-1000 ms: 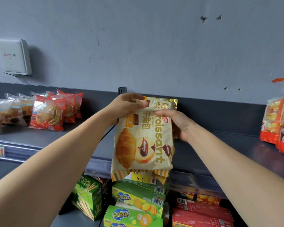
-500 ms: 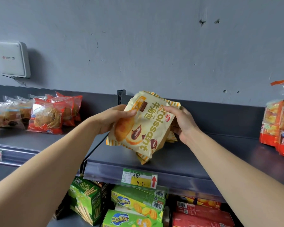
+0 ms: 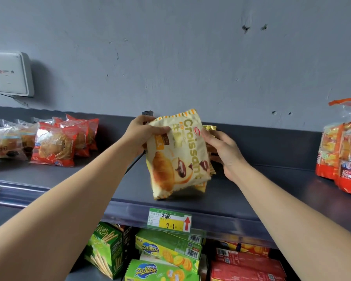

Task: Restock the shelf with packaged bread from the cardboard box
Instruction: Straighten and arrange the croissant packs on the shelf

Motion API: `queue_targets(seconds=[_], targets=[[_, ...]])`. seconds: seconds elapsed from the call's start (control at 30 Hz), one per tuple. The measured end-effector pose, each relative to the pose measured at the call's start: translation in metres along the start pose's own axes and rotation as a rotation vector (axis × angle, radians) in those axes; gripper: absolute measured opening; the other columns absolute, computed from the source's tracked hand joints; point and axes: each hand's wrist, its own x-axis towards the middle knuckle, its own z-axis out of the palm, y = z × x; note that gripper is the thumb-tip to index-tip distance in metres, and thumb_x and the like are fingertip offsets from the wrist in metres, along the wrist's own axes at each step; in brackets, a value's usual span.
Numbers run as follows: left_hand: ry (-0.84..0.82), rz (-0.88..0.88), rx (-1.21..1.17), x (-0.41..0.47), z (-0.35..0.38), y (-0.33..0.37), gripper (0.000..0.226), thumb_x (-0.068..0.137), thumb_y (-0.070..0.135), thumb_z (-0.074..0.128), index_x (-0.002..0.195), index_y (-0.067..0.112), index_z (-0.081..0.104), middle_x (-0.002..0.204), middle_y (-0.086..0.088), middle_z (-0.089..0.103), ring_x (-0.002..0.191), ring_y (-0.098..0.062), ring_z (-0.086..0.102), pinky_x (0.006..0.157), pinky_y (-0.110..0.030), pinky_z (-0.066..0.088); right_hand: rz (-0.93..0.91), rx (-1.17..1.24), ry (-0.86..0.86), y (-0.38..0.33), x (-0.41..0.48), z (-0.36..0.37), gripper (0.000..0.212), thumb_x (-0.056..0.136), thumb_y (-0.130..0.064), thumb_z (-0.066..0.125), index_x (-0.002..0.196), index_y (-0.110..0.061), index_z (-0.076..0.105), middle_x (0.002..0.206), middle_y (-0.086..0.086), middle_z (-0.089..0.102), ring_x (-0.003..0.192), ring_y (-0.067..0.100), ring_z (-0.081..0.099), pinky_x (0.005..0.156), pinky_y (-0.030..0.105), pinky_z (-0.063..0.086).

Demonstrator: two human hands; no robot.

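A cream and yellow croissant pack (image 3: 178,157) stands nearly upright on the dark grey shelf (image 3: 251,201), its bottom edge touching the shelf surface. My left hand (image 3: 144,134) grips its upper left corner. My right hand (image 3: 221,151) holds its right side, with fingers also on a second gold-edged pack (image 3: 209,129) mostly hidden behind the first. The cardboard box is out of view.
Red and clear wrapped buns (image 3: 55,147) lie on the shelf at left. Red and orange bread bags (image 3: 342,159) stand at the far right. A price tag (image 3: 169,220) hangs on the shelf's front edge. Green and red snack boxes (image 3: 168,252) fill the shelf below. A white wall box (image 3: 10,74) is upper left.
The croissant pack hung below the shelf edge, then was lifted and tilted onto the shelf. Now it stands nearly upright on the shelf, farther back, with both hands on it.
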Motion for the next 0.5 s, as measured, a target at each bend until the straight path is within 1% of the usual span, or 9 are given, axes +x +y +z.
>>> queue_targets(seconds=[0.07, 0.13, 0.17, 0.23, 0.27, 0.33, 0.4, 0.43, 0.5], targets=[[0.052, -0.013, -0.076, 0.000, -0.001, -0.008, 0.025, 0.073, 0.002, 0.079, 0.093, 0.005, 0.065, 0.092, -0.018, 0.072, 0.065, -0.024, 0.071, 0.059, -0.037, 0.060, 0.084, -0.018, -0.042, 0.006, -0.003, -0.007, 0.084, 0.050, -0.065, 0.074, 0.123, -0.024, 0.061, 0.112, 0.001, 0.070, 0.104, 0.021, 0.064, 0.076, 0.033, 0.052], [0.077, -0.075, -0.210, -0.001, -0.002, -0.017, 0.025, 0.074, 0.000, 0.076, 0.096, -0.004, 0.065, 0.100, -0.023, 0.071, 0.072, -0.030, 0.071, 0.065, -0.041, 0.060, 0.168, -0.061, -0.088, 0.011, -0.004, -0.013, 0.086, 0.046, -0.066, 0.077, 0.121, -0.027, 0.059, 0.112, 0.003, 0.070, 0.105, 0.026, 0.065, 0.086, 0.044, 0.055], [0.090, -0.120, -0.280, -0.001, -0.002, -0.022, 0.026, 0.074, -0.001, 0.076, 0.098, -0.005, 0.065, 0.102, -0.023, 0.070, 0.078, -0.033, 0.071, 0.070, -0.044, 0.060, 0.199, -0.079, -0.105, 0.012, -0.005, -0.014, 0.087, 0.046, -0.062, 0.080, 0.122, -0.026, 0.056, 0.112, 0.004, 0.070, 0.105, 0.027, 0.065, 0.087, 0.047, 0.056], [0.097, -0.203, -0.341, -0.001, -0.002, -0.034, 0.036, 0.072, 0.000, 0.078, 0.105, -0.006, 0.064, 0.102, -0.020, 0.071, 0.086, -0.034, 0.071, 0.078, -0.049, 0.058, 0.216, -0.100, -0.083, 0.015, -0.003, -0.016, 0.087, 0.052, -0.044, 0.089, 0.126, -0.022, 0.049, 0.115, 0.004, 0.067, 0.103, 0.027, 0.066, 0.082, 0.048, 0.058], [0.073, -0.238, -0.322, -0.002, -0.002, -0.039, 0.042, 0.071, 0.002, 0.079, 0.109, -0.006, 0.064, 0.101, -0.018, 0.072, 0.088, -0.033, 0.071, 0.082, -0.051, 0.057, 0.195, -0.105, -0.037, 0.017, -0.002, -0.017, 0.084, 0.057, -0.033, 0.091, 0.127, -0.021, 0.046, 0.116, 0.003, 0.065, 0.104, 0.025, 0.065, 0.082, 0.048, 0.058], [0.032, -0.249, -0.150, -0.004, -0.006, -0.049, 0.049, 0.070, 0.009, 0.080, 0.114, -0.001, 0.061, 0.100, -0.012, 0.071, 0.092, -0.030, 0.068, 0.091, -0.055, 0.052, 0.133, -0.109, 0.063, 0.019, 0.000, -0.019, 0.085, 0.063, -0.020, 0.090, 0.133, -0.020, 0.041, 0.121, 0.000, 0.059, 0.108, 0.023, 0.062, 0.090, 0.049, 0.055], [0.005, -0.206, 0.105, -0.006, -0.013, -0.056, 0.062, 0.071, 0.015, 0.081, 0.124, 0.017, 0.051, 0.109, -0.006, 0.064, 0.102, -0.025, 0.062, 0.096, -0.052, 0.045, 0.080, -0.125, 0.111, 0.023, 0.001, -0.022, 0.095, 0.065, -0.018, 0.089, 0.142, -0.020, 0.035, 0.126, 0.001, 0.053, 0.114, 0.022, 0.056, 0.095, 0.042, 0.050], [-0.019, -0.203, 0.192, -0.006, -0.016, -0.058, 0.064, 0.072, 0.016, 0.081, 0.127, 0.023, 0.048, 0.112, -0.003, 0.064, 0.105, -0.023, 0.060, 0.095, -0.049, 0.044, 0.061, -0.137, 0.115, 0.025, 0.001, -0.023, 0.097, 0.066, -0.018, 0.089, 0.145, -0.020, 0.033, 0.128, 0.003, 0.052, 0.116, 0.022, 0.055, 0.094, 0.037, 0.049], [-0.086, -0.236, 0.262, -0.005, -0.019, -0.057, 0.051, 0.076, 0.018, 0.079, 0.122, 0.020, 0.056, 0.108, -0.002, 0.069, 0.102, -0.021, 0.063, 0.086, -0.043, 0.047, 0.039, -0.151, 0.108, 0.029, 0.000, -0.021, 0.094, 0.068, -0.019, 0.087, 0.145, -0.020, 0.033, 0.130, 0.005, 0.052, 0.115, 0.022, 0.055, 0.086, 0.033, 0.049]])
